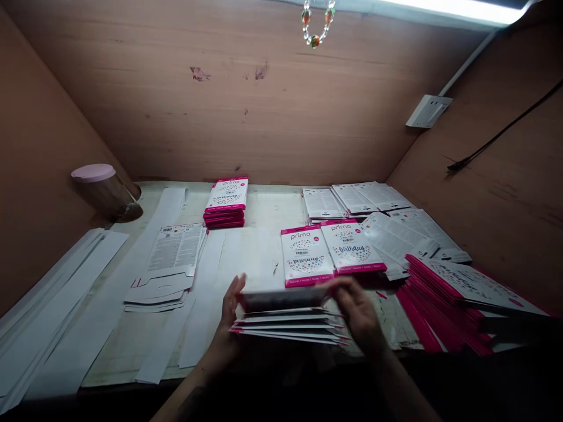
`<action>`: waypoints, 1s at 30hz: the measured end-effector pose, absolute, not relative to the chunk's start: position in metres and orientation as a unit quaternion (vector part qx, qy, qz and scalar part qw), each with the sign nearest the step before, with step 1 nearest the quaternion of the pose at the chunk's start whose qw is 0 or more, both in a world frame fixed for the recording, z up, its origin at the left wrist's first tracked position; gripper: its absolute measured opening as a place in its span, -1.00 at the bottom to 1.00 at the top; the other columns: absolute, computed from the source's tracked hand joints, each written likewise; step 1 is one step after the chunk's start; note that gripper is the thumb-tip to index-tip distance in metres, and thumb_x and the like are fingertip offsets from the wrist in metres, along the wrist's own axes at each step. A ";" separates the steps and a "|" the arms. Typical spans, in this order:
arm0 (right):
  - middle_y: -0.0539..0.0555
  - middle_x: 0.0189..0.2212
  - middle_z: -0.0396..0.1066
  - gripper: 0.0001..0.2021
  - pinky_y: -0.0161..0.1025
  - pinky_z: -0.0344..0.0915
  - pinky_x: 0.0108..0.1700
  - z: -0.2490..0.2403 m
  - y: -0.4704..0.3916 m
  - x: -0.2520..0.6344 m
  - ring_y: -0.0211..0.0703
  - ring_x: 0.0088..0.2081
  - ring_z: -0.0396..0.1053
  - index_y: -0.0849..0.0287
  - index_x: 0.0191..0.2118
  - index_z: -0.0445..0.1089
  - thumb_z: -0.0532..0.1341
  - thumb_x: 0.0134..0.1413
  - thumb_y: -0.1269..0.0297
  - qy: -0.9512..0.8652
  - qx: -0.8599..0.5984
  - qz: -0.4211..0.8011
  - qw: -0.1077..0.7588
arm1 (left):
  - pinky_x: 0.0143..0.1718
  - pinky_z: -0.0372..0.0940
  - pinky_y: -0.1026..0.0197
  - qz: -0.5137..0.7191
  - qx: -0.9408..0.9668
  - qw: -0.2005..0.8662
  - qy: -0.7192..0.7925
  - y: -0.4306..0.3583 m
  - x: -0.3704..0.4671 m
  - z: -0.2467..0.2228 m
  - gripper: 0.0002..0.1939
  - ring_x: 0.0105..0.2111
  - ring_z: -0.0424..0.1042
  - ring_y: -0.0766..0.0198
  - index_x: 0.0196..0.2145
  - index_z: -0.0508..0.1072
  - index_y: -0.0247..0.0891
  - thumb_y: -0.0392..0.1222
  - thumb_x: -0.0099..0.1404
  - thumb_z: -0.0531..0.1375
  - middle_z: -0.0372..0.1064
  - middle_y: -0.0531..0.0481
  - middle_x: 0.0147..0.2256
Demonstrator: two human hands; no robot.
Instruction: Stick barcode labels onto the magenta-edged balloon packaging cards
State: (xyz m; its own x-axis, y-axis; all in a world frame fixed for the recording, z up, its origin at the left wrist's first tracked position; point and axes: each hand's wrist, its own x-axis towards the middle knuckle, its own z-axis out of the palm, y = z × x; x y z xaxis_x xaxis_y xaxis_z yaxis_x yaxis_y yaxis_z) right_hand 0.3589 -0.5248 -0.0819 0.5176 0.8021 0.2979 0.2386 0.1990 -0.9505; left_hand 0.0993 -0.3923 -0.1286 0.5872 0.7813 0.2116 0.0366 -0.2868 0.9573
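Note:
At the table's front edge my left hand (pixel 227 319) and my right hand (pixel 359 313) grip a small stack of flat card packets (pixel 288 329) between them, one hand at each end. The stack is seen edge-on, white with pink edges and slightly fanned. Its top piece looks dark and is smeared by motion, so its printing cannot be read. Just beyond it lie two white and pink "prima birthday" packets (pixel 308 256), side by side. A fanned pile of pink-edged packets (pixel 461 293) rests to the right of my right hand.
Unfolded printed cards (pixel 173 258) and long white paper strips (pixel 65 310) lie on the left. A packet pile (pixel 226 199) stands at the back, with back-side-up packets (pixel 323 203) to its right. A pink-lidded jar (pixel 105 190) leans at left; a bead string (pixel 315 26) hangs above.

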 end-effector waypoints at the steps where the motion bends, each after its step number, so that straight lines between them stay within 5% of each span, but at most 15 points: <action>1: 0.13 -0.22 0.48 -0.66 -0.11 0.43 -0.14 -0.095 -0.534 0.354 -0.07 -0.19 0.45 0.09 -0.19 0.45 -0.05 0.33 0.13 -0.450 -0.578 0.267 0.626 | 0.24 0.07 -0.16 0.326 0.734 0.531 0.269 -0.391 0.099 -0.128 -0.35 0.17 0.27 -0.02 0.24 0.18 -0.11 -0.03 0.25 0.26 0.23 -0.22 0.19; 3: 0.16 -0.14 0.47 -0.61 -0.02 0.39 -0.01 -0.107 -0.536 0.360 -0.03 -0.08 0.43 0.10 -0.14 0.45 -0.10 0.34 0.15 -0.472 -0.588 0.255 0.605 | 0.25 0.04 -0.16 0.263 0.759 0.547 0.235 -0.390 0.099 -0.123 -0.64 0.00 0.43 0.03 -0.01 0.46 -0.17 -0.06 0.25 0.25 0.48 -0.14 -0.08; 5: 0.16 0.04 0.39 -0.70 0.07 0.24 0.17 -0.107 -0.522 0.381 0.02 0.11 0.31 0.06 0.01 0.40 0.03 0.27 0.23 -0.541 -0.631 0.172 0.529 | 0.26 0.05 -0.12 0.239 0.767 0.554 0.220 -0.389 0.099 -0.118 -0.79 -0.11 0.49 0.09 -0.19 0.53 -0.18 -0.09 0.23 0.26 0.52 -0.07 -0.19; 9: 0.20 0.38 -0.13 -0.23 0.23 -0.16 0.34 -0.104 -0.473 0.410 0.23 0.39 -0.28 0.12 0.31 0.09 0.24 -0.09 0.44 -0.727 -0.657 0.103 0.171 | 0.23 0.10 -0.04 0.242 0.758 0.561 0.229 -0.390 0.099 -0.117 -0.82 -0.13 0.48 0.14 -0.22 0.53 -0.18 -0.09 0.25 0.24 0.51 -0.06 -0.18; 12: 0.37 0.37 -0.16 -0.14 0.19 -0.04 0.31 -0.114 -0.446 0.405 0.32 0.37 -0.22 0.30 0.36 -0.05 0.22 -0.12 0.53 -0.750 -0.660 0.042 0.021 | 0.17 0.16 0.00 0.242 0.752 0.568 0.231 -0.391 0.099 -0.120 -0.81 -0.12 0.47 0.13 -0.22 0.53 -0.18 -0.07 0.27 0.23 0.51 -0.06 -0.18; 18: 0.35 0.20 0.23 -0.51 0.16 0.22 0.17 -0.104 -0.408 0.408 0.22 0.20 0.23 0.35 0.24 0.20 -0.08 0.21 0.58 -0.748 -0.654 -0.107 0.043 | 0.18 0.15 0.02 0.263 0.749 0.570 0.213 -0.389 0.101 -0.124 -0.80 -0.14 0.48 0.15 -0.24 0.55 -0.14 -0.03 0.29 0.21 0.53 -0.04 -0.22; 23: 0.33 0.27 0.14 -0.51 0.08 0.04 0.30 -0.064 -0.329 0.410 0.11 0.28 0.11 0.40 0.25 0.17 -0.16 0.26 0.57 -0.737 -0.664 -0.098 0.087 | 0.16 0.18 0.03 0.279 0.751 0.567 0.192 -0.386 0.103 -0.132 -0.78 -0.17 0.50 0.15 -0.26 0.55 -0.13 0.02 0.28 0.21 0.54 -0.03 -0.25; 30: 0.13 0.20 0.28 -0.61 -0.22 0.17 0.21 -0.058 -0.268 0.390 -0.07 0.19 0.23 0.12 0.11 0.36 0.23 0.17 0.20 -0.661 -0.747 -0.001 0.076 | 0.17 0.20 0.01 0.254 0.767 0.555 0.198 -0.381 0.100 -0.131 -0.74 -0.14 0.50 0.11 -0.23 0.56 -0.13 0.05 0.29 0.19 0.54 -0.08 -0.21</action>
State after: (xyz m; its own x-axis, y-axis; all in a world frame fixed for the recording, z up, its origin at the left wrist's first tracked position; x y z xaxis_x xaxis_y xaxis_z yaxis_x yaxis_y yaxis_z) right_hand 0.3899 -0.2676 -0.0578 0.1266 0.9867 0.1018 0.9869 -0.1149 -0.1135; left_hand 0.1004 -0.3810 -0.1310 0.7924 0.5861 0.1692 0.0225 -0.3053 0.9520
